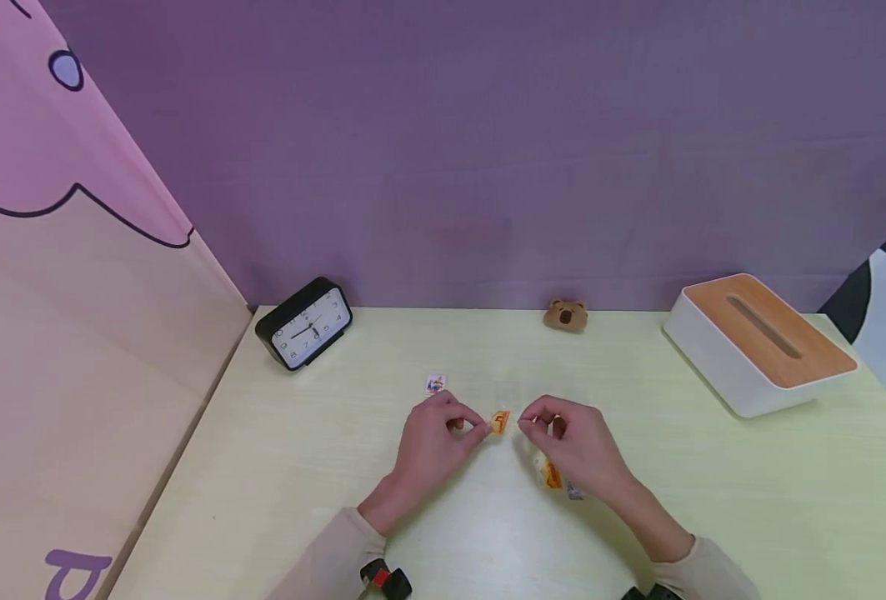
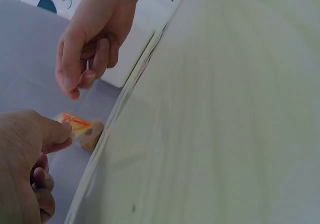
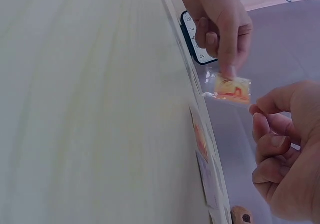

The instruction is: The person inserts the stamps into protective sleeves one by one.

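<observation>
Between thumb and forefinger, my left hand point(image 1: 443, 433) pinches a small clear plastic packet point(image 1: 499, 422) with orange and yellow print. The right wrist view shows this packet point(image 3: 232, 87) hanging from the left fingertips. My right hand point(image 1: 581, 437) is close on its other side, fingers curled and thumb tip near the forefinger tip. A gap separates the right fingertips from the packet in the left wrist view, and nothing shows in them. Below the right hand lie another orange-and-white packet point(image 1: 551, 475) and a small greyish piece point(image 1: 575, 492), both partly covered by that hand.
A small printed square point(image 1: 435, 384) lies beyond the left hand. Faint clear plastic point(image 1: 508, 393) is on the table behind the packet. At the back stand a black clock point(image 1: 311, 325), a brown bear-face item point(image 1: 566, 316) and a white tissue box point(image 1: 768, 342) with a wooden lid.
</observation>
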